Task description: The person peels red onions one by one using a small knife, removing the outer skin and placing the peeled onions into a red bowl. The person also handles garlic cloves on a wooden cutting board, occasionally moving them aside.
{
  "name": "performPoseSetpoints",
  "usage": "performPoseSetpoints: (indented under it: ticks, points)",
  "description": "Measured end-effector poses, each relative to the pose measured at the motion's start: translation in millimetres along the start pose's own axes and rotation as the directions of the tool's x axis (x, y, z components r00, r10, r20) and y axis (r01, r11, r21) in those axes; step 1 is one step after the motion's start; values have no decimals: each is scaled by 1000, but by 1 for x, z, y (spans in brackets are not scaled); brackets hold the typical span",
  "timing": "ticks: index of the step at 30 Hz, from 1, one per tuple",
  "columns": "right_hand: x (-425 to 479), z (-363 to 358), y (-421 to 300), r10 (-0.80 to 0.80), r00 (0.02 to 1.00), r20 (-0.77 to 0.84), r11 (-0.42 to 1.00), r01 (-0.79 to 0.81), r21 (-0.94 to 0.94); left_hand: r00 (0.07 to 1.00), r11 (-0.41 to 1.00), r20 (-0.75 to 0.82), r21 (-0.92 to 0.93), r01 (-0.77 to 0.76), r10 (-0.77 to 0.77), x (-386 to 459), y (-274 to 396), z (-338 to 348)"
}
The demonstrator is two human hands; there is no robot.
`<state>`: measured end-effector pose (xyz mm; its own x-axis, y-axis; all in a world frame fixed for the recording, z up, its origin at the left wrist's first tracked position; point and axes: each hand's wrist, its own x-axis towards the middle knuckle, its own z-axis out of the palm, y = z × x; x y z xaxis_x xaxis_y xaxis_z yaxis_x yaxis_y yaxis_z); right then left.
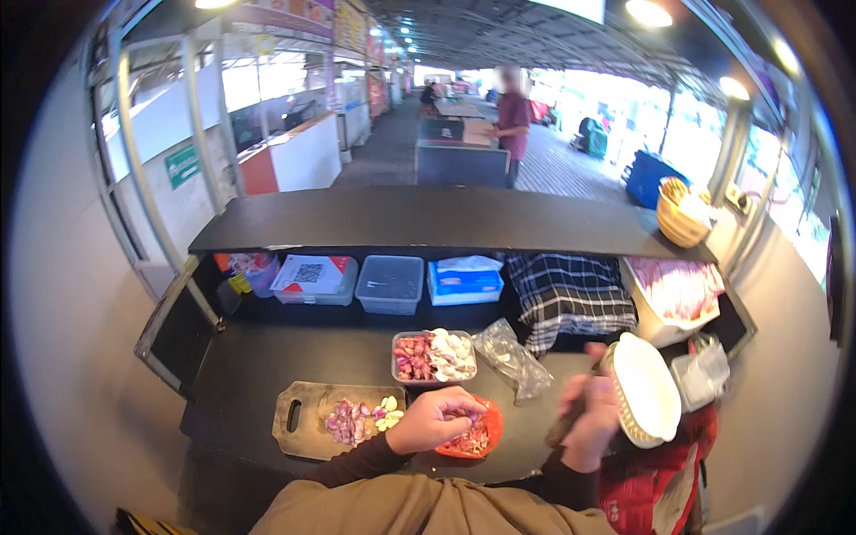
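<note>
My left hand (438, 418) is over an orange-red plastic bag (493, 428) of peelings, its fingers curled in; whether they pinch a piece is unclear. Motion blurs my right hand (596, 418), which is beside a white oval basket (647, 391). A dark brown shape shows by its fingers, too smeared to name. Left of the bag, a wooden cutting board (304, 408) carries peeled shallots (348, 421) and peeled garlic cloves (389, 411). Just beyond the bag, a clear plastic container (435, 383) holds unpeeled shallots (412, 358) and garlic (451, 354).
A crumpled clear bag (511, 358) lies right of the container. Along the shelf are lidded boxes (389, 284), a tissue pack (465, 281), checked cloth (572, 294) and a white bin (659, 328). Above runs a black ledge (435, 217) with a woven basket (679, 217). Beyond, a person (513, 124) stands.
</note>
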<state>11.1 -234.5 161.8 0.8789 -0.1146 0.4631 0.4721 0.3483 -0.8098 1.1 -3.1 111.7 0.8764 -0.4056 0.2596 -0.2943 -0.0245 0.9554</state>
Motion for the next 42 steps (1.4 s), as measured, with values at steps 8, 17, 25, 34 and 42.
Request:
performPoseSetpoints:
  ticks: [8, 17, 25, 34, 42]
  points:
    - [-16, -4, 21, 71, 978, 196, 965, -18, -261, 993, 964, -114, -264, -25, -5, 0, 2, 7]
    - [-39, 33, 38, -24, 781, 624, 701, 458, -547, 973, 944, -215, -295, -147, 84, -4, -2, 4]
    - [-40, 34, 44, -72, 780, 621, 659, 505, -558, 966, 900, -258, -417, -131, 21, -7, -1, 7]
    - [-38, 32, 47, -74, 779, 622, 677, 497, -543, 964, 892, -263, -426, -153, 40, -7, 0, 8]
    - [-41, 33, 46, -4, 823, 568, 852, 300, -429, 957, 884, -291, -445, -142, 7, -8, 0, 10]
